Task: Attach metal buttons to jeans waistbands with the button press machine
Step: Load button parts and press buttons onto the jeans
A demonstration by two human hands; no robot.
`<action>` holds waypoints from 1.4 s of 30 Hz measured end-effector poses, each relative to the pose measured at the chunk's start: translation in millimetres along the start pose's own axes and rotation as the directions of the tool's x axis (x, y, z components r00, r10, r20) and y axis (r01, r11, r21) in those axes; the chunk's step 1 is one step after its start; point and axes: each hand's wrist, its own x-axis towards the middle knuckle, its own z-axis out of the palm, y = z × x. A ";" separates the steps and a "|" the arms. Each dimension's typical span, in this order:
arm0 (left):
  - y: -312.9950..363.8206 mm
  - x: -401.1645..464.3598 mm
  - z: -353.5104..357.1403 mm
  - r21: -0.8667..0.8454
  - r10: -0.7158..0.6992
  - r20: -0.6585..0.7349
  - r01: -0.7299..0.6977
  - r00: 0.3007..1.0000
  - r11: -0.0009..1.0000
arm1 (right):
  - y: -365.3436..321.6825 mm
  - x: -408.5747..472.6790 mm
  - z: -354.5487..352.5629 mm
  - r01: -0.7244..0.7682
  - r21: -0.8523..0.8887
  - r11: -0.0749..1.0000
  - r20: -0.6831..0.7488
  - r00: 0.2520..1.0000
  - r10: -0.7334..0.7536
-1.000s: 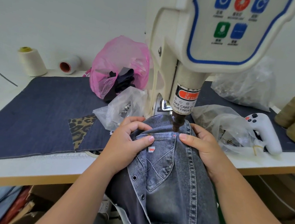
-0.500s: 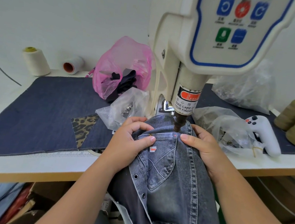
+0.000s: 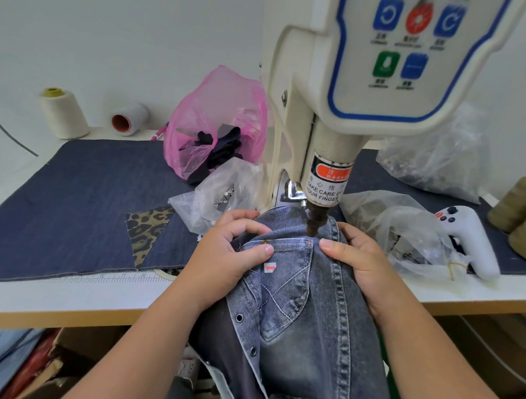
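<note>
Washed grey-blue jeans (image 3: 301, 323) drape from the table edge toward me, a pocket corner lying under the brown punch tip (image 3: 314, 225) of the cream button press machine (image 3: 335, 116). My left hand (image 3: 228, 253) grips a fold of the denim left of the punch, thumb pressed on the pocket's top edge by a small brass rivet (image 3: 264, 241). My right hand (image 3: 361, 262) grips the seam on the right, thumb pointing at the punch. Several metal snaps (image 3: 239, 317) run along the jeans' left edge.
A clear bag of metal buttons (image 3: 220, 195) lies left of the machine, a pink bag (image 3: 217, 122) behind it. More clear bags (image 3: 405, 231) and a white controller (image 3: 468, 236) sit on the right. Thread cones (image 3: 64, 113) stand at both ends. Dark denim (image 3: 64, 207) covers the table.
Both hands keep the same hold on the jeans beneath the punch. Only the view has shifted slightly; the fabric has not visibly moved.
</note>
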 end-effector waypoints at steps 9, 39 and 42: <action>-2.1 0.6 0.3 0.020 0.002 0.000 -0.002 1.000 1.000 | -0.6 0.2 -0.5 -0.015 0.009 1.000 -0.012 1.000 0.015; -0.8 -0.5 -0.9 0.007 -0.010 0.013 0.010 1.000 1.000 | -0.2 1.2 -2.3 -0.012 0.020 1.000 -0.031 0.999 0.013; -1.0 -1.1 -1.6 0.009 -0.013 0.014 0.013 1.000 1.000 | -0.5 0.6 -1.9 -0.012 0.015 1.000 -0.034 0.999 0.012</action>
